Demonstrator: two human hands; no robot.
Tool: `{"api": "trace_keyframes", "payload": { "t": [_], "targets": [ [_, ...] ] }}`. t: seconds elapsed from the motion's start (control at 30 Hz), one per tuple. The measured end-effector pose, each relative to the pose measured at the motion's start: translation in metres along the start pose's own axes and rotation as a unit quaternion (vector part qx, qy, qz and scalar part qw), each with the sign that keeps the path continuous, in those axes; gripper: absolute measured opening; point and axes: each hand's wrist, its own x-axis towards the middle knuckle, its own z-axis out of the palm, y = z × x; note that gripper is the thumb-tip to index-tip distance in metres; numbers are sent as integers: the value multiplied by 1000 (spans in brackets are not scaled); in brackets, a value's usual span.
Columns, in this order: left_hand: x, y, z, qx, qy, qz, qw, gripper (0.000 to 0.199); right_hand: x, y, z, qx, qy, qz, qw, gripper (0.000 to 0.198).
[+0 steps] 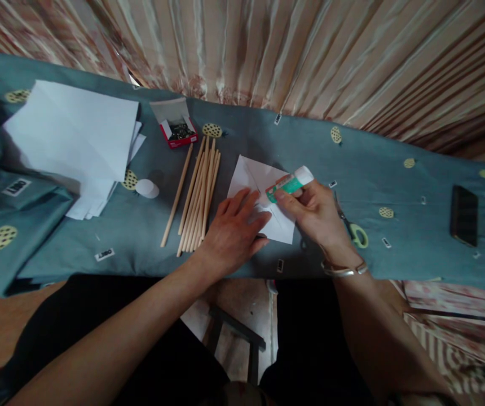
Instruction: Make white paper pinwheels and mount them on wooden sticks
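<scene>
A square of white paper with crease or cut lines lies in front of me on the cloth. My left hand rests flat on its left part, fingers spread. In my right hand is a green and white glue stick, tilted with its lower end at the middle of the paper. Whether the tip touches the paper I cannot tell. A white cap lies apart on the cloth, left of the sticks. Just left of my left hand is a bundle of wooden sticks, with one stick set apart.
Scissors with green handles lie beside my right wrist. A stack of white paper covers the left side. Behind the sticks stands an open red box of small dark metal pieces. A phone lies far right. A pleated curtain hangs behind the table.
</scene>
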Motion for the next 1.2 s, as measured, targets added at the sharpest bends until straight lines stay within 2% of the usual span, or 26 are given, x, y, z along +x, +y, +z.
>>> {"api": "trace_keyframes", "payload": {
  "t": [0.17,0.3,0.4,0.47,0.57,0.67,0.87,0.93,1.03,1.2],
  "targets": [
    [0,0,-2,-6,-6,2,1000,42,6,4,-18,224,53,66,971,22],
    [-2,-2,0,-6,1,8,1000,44,9,3,-26,369,77,103,921,15],
    [-5,-5,3,-12,22,27,999,46,11,2,-27,440,87,134,883,17],
    [-6,-7,3,-16,48,44,998,46,12,3,-26,457,82,153,872,19],
    [-7,-10,-2,-21,92,57,994,43,12,4,-22,464,64,170,867,25],
    [-8,-20,-18,-10,132,36,990,39,11,3,-16,475,45,183,859,25],
    [-27,-70,-71,70,206,-131,967,43,4,-2,-5,468,34,194,862,14],
    [-39,-88,-83,81,199,-178,960,43,2,-3,-3,458,29,194,867,15],
    [-55,-107,-90,70,165,-196,964,41,0,-4,-1,440,8,193,877,20],
    [-66,-114,-89,28,119,-224,967,31,-2,-8,3,435,-31,196,878,25]
  ]
}}
